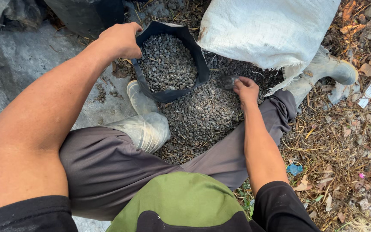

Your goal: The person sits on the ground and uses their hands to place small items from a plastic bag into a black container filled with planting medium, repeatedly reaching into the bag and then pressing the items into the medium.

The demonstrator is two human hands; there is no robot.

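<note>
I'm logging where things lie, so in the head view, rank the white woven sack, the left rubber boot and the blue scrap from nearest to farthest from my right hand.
From the right hand:
1. White woven sack, just above and right, its frayed edge beside the hand.
2. Left rubber boot, leftward across the pellets.
3. Blue scrap, lower right, on the dry litter.

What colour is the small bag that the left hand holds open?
Black; the small bag, full of grey pellets, shows best in the head view.

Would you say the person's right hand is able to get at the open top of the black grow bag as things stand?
Probably yes. The right hand rests on the pellet heap just beside the black grow bag, with nothing between them; the left hand only grips the far rim, leaving the opening uncovered.
</note>
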